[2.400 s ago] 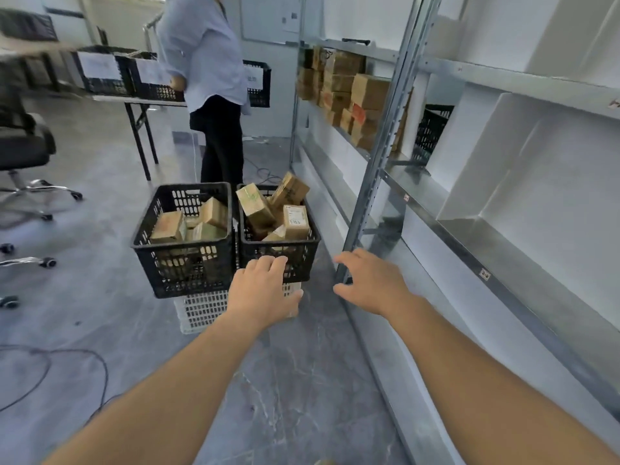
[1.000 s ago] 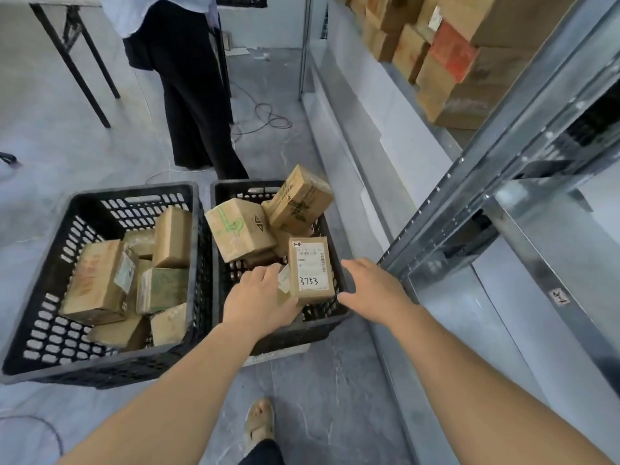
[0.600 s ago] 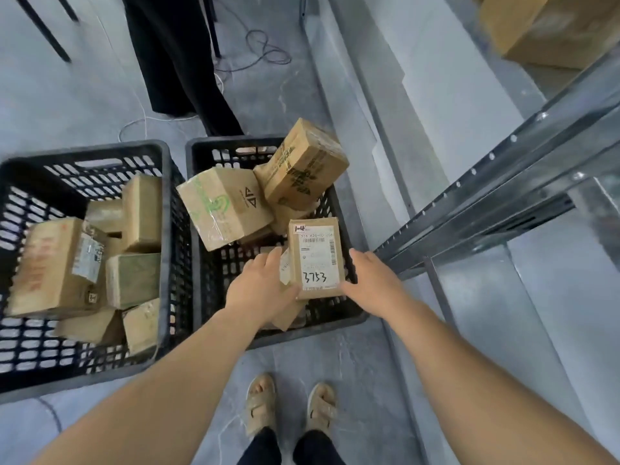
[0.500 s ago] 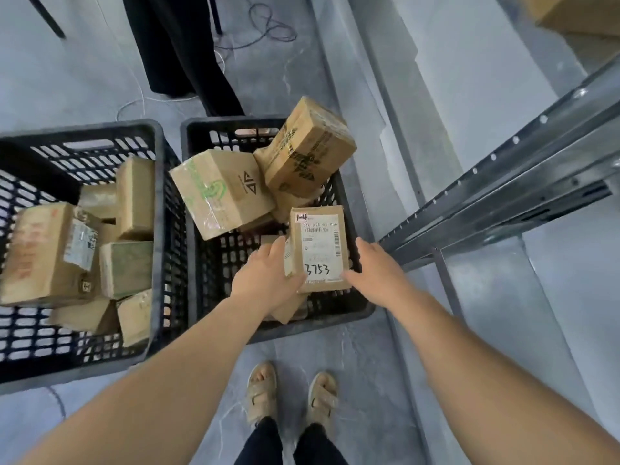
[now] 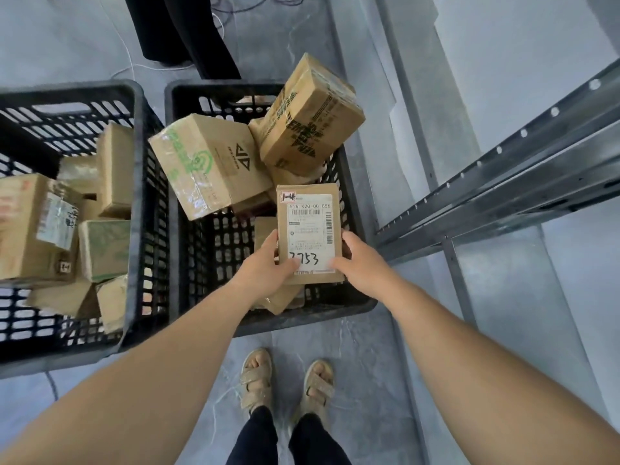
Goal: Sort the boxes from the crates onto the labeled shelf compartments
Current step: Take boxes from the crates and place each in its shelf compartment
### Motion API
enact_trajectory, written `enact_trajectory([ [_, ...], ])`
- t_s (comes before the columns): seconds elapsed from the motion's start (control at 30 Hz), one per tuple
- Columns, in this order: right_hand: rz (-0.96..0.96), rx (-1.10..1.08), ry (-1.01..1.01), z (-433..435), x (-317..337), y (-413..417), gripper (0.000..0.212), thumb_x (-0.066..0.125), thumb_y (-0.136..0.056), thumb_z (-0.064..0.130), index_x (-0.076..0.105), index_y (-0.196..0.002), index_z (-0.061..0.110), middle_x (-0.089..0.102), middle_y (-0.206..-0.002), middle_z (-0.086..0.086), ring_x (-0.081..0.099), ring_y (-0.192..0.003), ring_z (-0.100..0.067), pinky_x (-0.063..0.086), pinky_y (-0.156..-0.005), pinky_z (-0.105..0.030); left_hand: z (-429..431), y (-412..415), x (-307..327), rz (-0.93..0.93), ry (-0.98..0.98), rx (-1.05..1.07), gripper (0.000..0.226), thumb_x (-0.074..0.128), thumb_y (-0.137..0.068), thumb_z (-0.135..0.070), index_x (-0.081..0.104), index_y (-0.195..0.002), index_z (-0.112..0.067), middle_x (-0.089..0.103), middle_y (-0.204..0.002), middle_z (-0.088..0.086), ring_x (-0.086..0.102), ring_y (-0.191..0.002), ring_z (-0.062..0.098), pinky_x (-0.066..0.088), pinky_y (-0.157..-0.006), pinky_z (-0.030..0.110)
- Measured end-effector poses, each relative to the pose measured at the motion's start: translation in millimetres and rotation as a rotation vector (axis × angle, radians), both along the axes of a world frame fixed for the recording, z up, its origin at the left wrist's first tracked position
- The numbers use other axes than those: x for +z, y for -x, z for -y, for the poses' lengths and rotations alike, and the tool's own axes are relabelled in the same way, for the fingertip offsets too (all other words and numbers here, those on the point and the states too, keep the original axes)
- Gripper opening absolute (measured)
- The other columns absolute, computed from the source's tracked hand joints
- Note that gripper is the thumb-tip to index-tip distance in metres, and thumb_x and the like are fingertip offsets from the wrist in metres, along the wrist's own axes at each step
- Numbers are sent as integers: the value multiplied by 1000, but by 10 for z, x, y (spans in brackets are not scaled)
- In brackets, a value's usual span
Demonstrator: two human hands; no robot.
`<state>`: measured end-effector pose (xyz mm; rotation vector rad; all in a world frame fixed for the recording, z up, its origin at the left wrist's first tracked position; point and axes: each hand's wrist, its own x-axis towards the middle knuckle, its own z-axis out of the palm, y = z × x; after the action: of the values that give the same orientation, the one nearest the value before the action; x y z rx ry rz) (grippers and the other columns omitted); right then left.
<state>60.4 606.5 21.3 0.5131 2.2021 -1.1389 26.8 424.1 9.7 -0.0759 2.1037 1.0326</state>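
Head view, looking straight down. Both bare hands hold one flat cardboard box (image 5: pixel 310 226) over the near right corner of the right crate (image 5: pixel 322 315). The left grip (image 5: pixel 265 266) clasps the box's lower left edge, thumb on the white label. The right grip (image 5: pixel 360 263) clasps the lower right edge, thumb on the label's corner. The fingers underneath are hidden. The label faces up, with a small "1-4" sticker at its far left corner and handwritten digits near the thumbs. Another box (image 5: pixel 280 298) lies just under it against the crate's near wall; whether the two touch cannot be told.

Farther back in the same crate, a box with green print (image 5: pixel 208 166) leans on the left wall. A box with black print (image 5: pixel 312 119) is tilted, its corner jutting past the crate's right rim. The left crate (image 5: pixel 141 203) stands wall to wall with the right one and holds several more boxes.

To the right, the shelf frame (image 5: pixel 503 169) slants across, its lower end close to the crate's near right corner. A narrow strip of grey floor (image 5: pixel 379 169) runs between the crate and the shelf base. Wider floor lies around the sandalled feet (image 5: pixel 255 380) below the crate. Another person's dark trouser legs (image 5: pixel 188 31) stand just beyond the crates' far rims.
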Motion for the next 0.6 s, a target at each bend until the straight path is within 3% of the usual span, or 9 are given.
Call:
enact_trajectory([
  [0.1,-67,-53,83,-5,218,-51,71,62,-91,23,26,-151,30,50,-142,8,47,-128,-13,41,-107,-39,114,-34,223,-9,-64,38,70,58,-93,-32,17,-149,-40,55,-134,-11,51,-122,15,41,-104,37],
  [0.27,-148,-160,242,-42,801,-116,68,74,-82,16,44,-143,22,63,-123,13,57,-115,-6,42,-106,-35,276,-33,813,-86,-167,45,74,61,-91,-32,16,-148,-46,57,-131,-16,53,-122,13,41,-106,45],
  [0.43,-282,-204,341,23,1455,-153,68,76,-78,13,45,-133,35,60,-124,10,56,-112,-2,44,-97,-28,363,-28,1565,-260,-234,2,71,60,-92,-25,19,-147,-44,55,-131,-19,50,-123,8,40,-105,35],
  [0.53,-371,-216,407,93,1822,-165,71,79,-66,23,42,-122,45,53,-132,5,53,-119,-10,45,-98,-32,440,-8,1981,-355,-286,-15,70,60,-92,-24,21,-148,-40,53,-134,-19,50,-122,4,40,-105,33],
  [0.6,-429,-212,424,136,2048,-167,77,80,-60,28,40,-125,43,54,-131,3,53,-121,-14,46,-99,-36,496,27,2209,-410,-308,-34,69,61,-91,-26,24,-148,-39,54,-133,-19,52,-120,1,43,-105,35],
])
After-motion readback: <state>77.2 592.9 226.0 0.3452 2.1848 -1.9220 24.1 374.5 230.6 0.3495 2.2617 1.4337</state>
